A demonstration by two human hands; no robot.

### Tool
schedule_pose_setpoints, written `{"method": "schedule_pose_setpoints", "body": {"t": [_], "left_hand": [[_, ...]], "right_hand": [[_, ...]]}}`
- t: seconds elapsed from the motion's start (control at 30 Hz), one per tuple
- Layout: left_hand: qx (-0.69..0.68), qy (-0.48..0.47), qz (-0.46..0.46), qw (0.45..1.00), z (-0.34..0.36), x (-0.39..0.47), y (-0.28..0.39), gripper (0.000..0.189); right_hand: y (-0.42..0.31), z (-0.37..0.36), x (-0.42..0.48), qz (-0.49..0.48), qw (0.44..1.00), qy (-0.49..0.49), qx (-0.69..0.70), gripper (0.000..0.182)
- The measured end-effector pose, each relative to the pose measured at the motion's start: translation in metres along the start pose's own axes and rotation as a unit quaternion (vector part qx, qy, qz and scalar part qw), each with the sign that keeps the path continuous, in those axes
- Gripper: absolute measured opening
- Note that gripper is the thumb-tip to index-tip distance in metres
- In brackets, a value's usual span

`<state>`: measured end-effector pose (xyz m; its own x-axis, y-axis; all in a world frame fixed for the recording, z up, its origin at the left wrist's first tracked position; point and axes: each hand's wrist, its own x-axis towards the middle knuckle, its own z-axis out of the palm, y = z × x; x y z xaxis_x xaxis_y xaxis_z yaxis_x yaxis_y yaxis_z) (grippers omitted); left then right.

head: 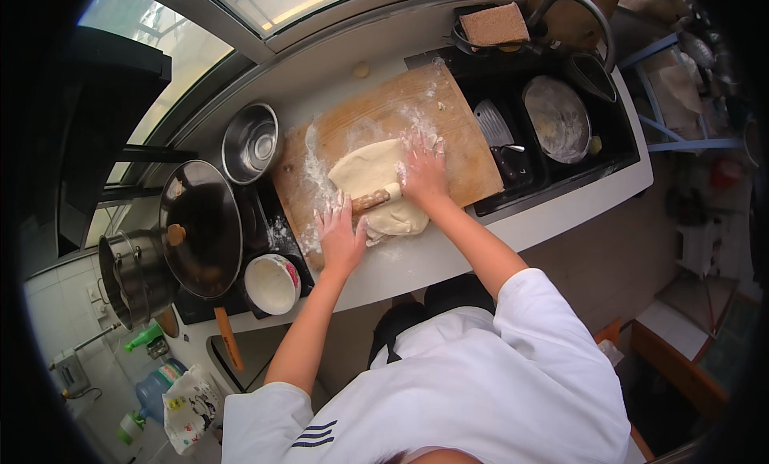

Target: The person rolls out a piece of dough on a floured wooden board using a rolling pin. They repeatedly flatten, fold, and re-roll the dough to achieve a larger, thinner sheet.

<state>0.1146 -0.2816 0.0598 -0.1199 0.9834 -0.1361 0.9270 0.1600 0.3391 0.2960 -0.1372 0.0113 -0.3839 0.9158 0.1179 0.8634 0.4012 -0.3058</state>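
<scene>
A wooden rolling pin lies slantwise across a flattened sheet of pale dough, whose near part is folded or bunched. My left hand, fingers spread and floury, rests over the pin's left end. My right hand covers its right end, with fingers stretched out over the dough's edge and the board. Both palms hide the pin's ends. Under the dough is a flour-dusted wooden board, set at an angle on the white counter.
Left of the board are a steel bowl, a lidded pan, a metal pot and a white bowl with flour. To the right, a black sink holds a floury metal basin. A sponge sits behind, near the faucet.
</scene>
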Motion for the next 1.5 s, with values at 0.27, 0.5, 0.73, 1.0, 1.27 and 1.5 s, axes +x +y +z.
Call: {"method": "schedule_pose_setpoints", "body": {"t": [0.27,0.5,0.73,1.0,1.27,1.5], "left_hand": [[0.098,0.037,-0.003,0.994,0.016,-0.003,0.011,0.080],[0.091,-0.011,-0.080,0.993,0.021,-0.019,0.024,0.085],[0.071,0.025,-0.078,0.994,0.021,0.048,0.008,0.084],[0.093,0.047,-0.110,0.988,0.021,0.092,-0.012,0.080],[0.076,0.077,-0.067,0.992,0.017,0.110,0.014,0.080],[0.090,0.090,-0.073,0.989,0.016,0.149,-0.003,0.076]], "right_hand": [[0.007,-0.012,-0.083,-0.043,0.998,-0.034,0.038,0.065],[0.003,-0.021,-0.071,-0.046,0.997,-0.024,0.050,0.067],[-0.002,-0.013,0.003,-0.017,0.999,-0.044,0.003,0.072],[-0.016,-0.014,0.028,-0.007,0.998,-0.063,0.014,0.077],[-0.009,0.001,0.080,-0.003,0.999,-0.003,0.044,0.076],[-0.008,-0.005,0.077,-0.015,0.994,0.042,0.099,0.075]]}}
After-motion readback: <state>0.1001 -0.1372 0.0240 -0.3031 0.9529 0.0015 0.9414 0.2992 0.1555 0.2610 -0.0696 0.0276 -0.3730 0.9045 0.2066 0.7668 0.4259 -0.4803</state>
